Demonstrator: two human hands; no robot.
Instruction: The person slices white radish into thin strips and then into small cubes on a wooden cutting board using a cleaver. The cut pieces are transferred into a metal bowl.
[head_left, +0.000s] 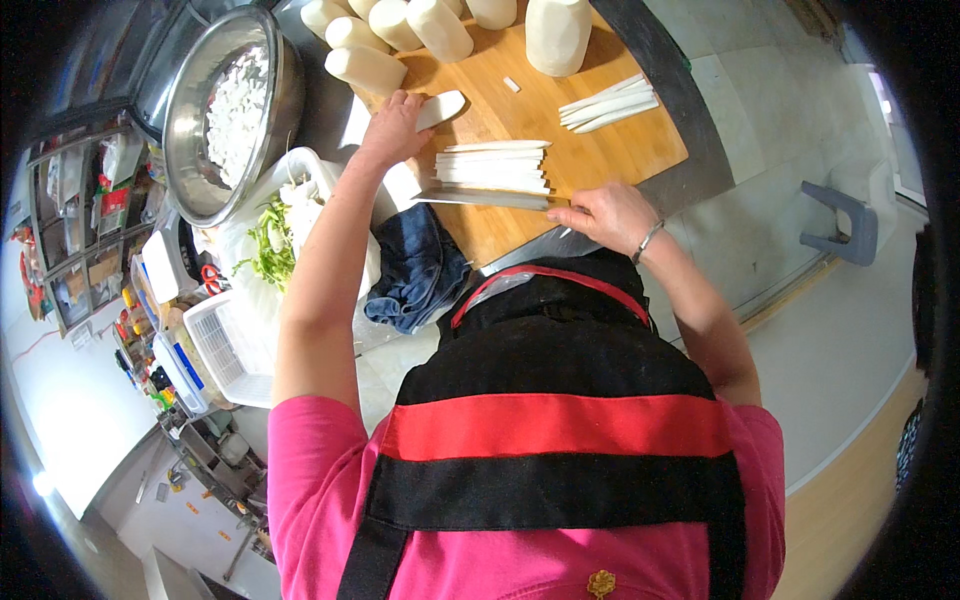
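My left hand (397, 127) has its fingers on a flat-sided piece of peeled white radish (441, 110) at the left side of the wooden cutting board (495, 232). In my right hand (615, 217) is the handle of a kitchen knife (487, 198); its blade lies along the near side of a row of white radish strips (493, 166). More strips (609, 103) lie at the board's right, and a small scrap (511, 84) is between. Several peeled radish chunks (558, 37) stand or lie across the far part of the board.
A steel bowl of white diced pieces (238, 112) stands at the left. Nearer are a white plastic tub with leafy greens (274, 244), a white basket (225, 345) and a dark blue cloth (416, 270) by the board's corner. A grey plastic stool (851, 225) is at the right.
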